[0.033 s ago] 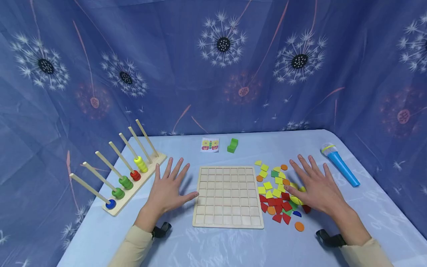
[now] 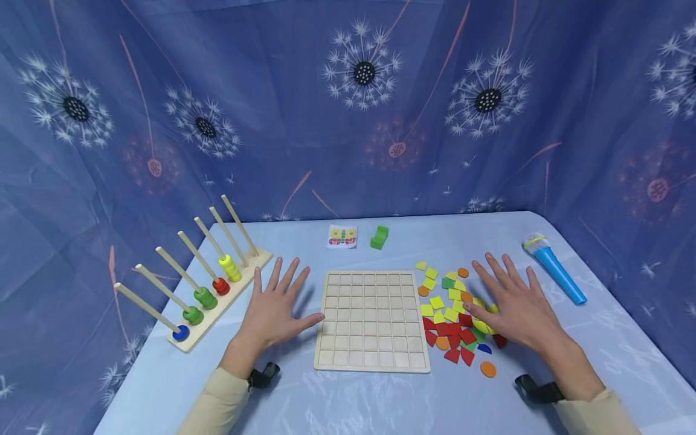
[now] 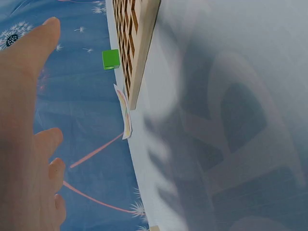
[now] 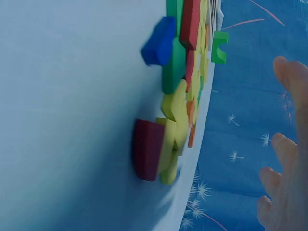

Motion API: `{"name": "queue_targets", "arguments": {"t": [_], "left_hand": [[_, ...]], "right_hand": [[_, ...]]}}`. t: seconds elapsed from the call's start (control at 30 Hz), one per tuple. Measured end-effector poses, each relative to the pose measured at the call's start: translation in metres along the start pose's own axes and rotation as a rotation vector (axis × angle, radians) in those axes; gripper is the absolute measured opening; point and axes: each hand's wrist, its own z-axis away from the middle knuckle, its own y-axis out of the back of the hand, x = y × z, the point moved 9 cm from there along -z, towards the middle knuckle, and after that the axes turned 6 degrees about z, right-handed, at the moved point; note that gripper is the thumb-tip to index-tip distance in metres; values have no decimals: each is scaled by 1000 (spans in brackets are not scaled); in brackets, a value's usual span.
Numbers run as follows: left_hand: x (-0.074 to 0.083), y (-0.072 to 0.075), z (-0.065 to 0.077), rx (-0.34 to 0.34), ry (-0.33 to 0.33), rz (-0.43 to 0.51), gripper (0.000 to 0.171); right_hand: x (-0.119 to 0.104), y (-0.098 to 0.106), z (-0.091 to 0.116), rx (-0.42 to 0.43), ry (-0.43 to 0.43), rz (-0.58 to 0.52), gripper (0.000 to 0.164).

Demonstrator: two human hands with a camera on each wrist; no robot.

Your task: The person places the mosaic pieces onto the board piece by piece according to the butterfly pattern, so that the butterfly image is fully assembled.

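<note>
Between the two hands lies a square wooden grid board (image 2: 372, 320) with shallow compartments. My left hand (image 2: 274, 311) hovers at its left side, fingers straight and spread, the thumb near the board's edge; its shadow falls on the cloth in the left wrist view. To the right of the board is a loose pile of flat pieces, among them a yellow square (image 2: 426, 310), a red piece (image 2: 467, 336), an orange disc (image 2: 487, 369) and a blue half-round piece (image 4: 160, 42). Over the pile's right part hangs my right hand (image 2: 522, 311), fingers spread and holding nothing, covering some pieces.
A wooden peg stand (image 2: 214, 311) with coloured beads stands at the left. Behind the board lie a small butterfly picture card (image 2: 342, 237) and a green notched block (image 2: 379, 237). A blue toy microphone (image 2: 560, 275) rests at the far right, before a patterned blue curtain (image 2: 272, 121).
</note>
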Motion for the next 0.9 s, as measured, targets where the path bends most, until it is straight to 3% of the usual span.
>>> {"name": "queue_targets", "arguments": {"t": [0.23, 0.33, 0.43, 0.57, 0.67, 0.77, 0.9], "left_hand": [[-4, 1, 4, -14, 25, 16, 102], [-5, -2, 6, -37, 34, 69, 101], [-6, -11, 8, -82, 73, 230, 98], [-13, -31, 7, -109, 204, 502, 95], [-12, -50, 8, -166, 264, 589, 98], [-2, -64, 9, -246, 207, 571, 103], [11, -67, 4, -229, 65, 519, 105]], "right_hand": [[-6, -5, -1, 4, 5, -25, 94], [-10, -5, -4, -12, -8, -82, 89], [-14, -8, -14, -55, -49, -205, 76], [-22, -18, -40, -130, -114, -415, 55], [-35, -30, -65, -162, -105, -535, 46], [-47, -38, -88, -159, -67, -605, 39], [-58, -45, -108, -143, -30, -614, 30]]}}
